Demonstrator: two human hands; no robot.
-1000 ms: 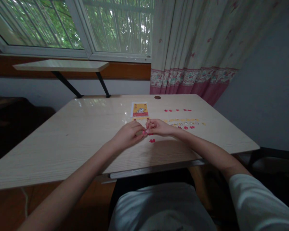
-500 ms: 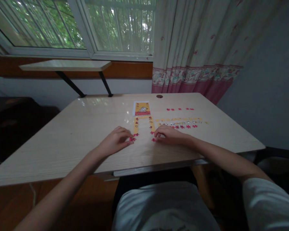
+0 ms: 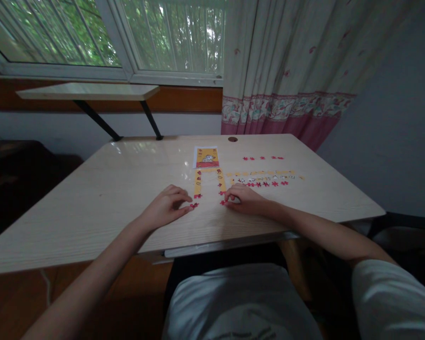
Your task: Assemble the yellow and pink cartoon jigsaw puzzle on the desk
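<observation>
A puzzle frame of yellow and red pieces (image 3: pixel 197 184) lies on the table, its near side open. My left hand (image 3: pixel 168 204) rests by the frame's lower left, thumb and forefinger apart. A red puzzle piece (image 3: pixel 194 205) lies flat at that thumb tip, just below the left column and apart from it. At the lower right, my right hand (image 3: pixel 246 199) has its fingers curled and closed on another red puzzle piece (image 3: pixel 222 202), close under the right column. The fingertips partly hide this piece. Directly behind the frame lies a picture card (image 3: pixel 208 157) showing a white animal on yellow and red.
Loose yellow pieces (image 3: pixel 262 174) and red pieces (image 3: pixel 275 183) lie in rows right of the frame, some behind my right hand. Farther back is a short row of red pieces (image 3: pixel 262 158). A raised shelf (image 3: pixel 88 91) stands at the table's back left.
My left fingers have come apart from the red piece, which now lies turned below the left column. My right hand stays at its piece. The whole view has shifted slightly.
</observation>
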